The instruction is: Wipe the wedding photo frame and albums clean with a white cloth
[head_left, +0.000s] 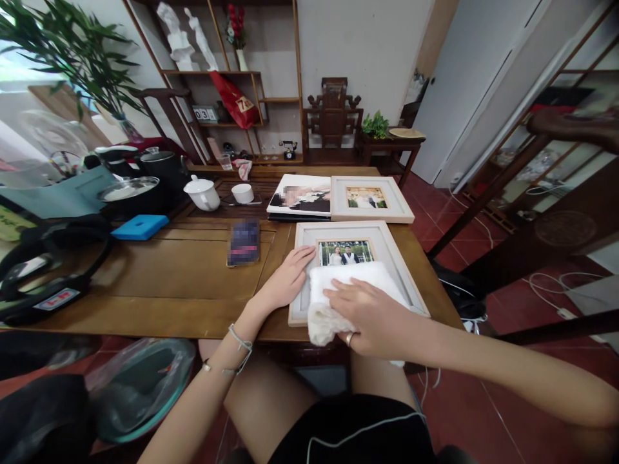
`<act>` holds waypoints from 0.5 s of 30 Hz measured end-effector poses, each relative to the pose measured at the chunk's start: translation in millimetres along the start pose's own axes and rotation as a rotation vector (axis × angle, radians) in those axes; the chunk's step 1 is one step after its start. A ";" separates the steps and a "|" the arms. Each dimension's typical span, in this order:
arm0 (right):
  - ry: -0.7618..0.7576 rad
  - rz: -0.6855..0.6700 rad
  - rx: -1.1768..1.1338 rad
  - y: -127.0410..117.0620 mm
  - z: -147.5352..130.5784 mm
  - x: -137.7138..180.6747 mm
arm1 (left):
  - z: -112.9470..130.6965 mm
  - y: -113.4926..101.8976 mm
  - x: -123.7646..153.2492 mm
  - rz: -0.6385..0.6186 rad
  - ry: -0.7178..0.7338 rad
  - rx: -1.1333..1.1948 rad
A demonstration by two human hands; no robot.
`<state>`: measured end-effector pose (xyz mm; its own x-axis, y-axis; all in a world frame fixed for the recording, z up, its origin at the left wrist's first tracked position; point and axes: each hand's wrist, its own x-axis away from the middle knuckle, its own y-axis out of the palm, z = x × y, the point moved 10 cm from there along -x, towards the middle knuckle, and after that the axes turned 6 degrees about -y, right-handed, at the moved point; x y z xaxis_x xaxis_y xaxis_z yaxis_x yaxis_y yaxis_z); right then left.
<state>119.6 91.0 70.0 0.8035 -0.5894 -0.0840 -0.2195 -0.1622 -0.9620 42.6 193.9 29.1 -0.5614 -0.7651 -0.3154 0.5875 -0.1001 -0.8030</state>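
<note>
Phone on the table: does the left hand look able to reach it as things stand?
Probably yes: the phone lies left of the left hand, with nothing visible standing between them. The hand would likely need to come off the picture frame it rests on.

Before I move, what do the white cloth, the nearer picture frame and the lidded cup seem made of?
White cloth: likely terry fabric, soft and matte, by its fuzzy folds. Nearer picture frame: perhaps pale matte wood, or wood-look, by its light tan border. Lidded cup: probably glazed porcelain, by its smooth white shine.
</note>
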 end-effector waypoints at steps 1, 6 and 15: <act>0.032 -0.008 0.032 -0.1 5.3 1.0 | 0.1 0.1 -0.1 -0.001 0.001 0.001; 0.242 -0.026 0.275 -4.3 52.5 -7.1 | -1.2 1.0 -0.1 0.006 0.013 0.009; 0.243 -0.017 0.278 -8.3 56.0 -46.8 | -1.8 1.4 -1.2 0.014 0.030 0.025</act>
<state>114.8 164.2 67.4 0.6438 -0.7644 -0.0358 -0.0222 0.0282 -0.9994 43.0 195.8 27.5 -0.5698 -0.7473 -0.3418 0.6097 -0.1056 -0.7856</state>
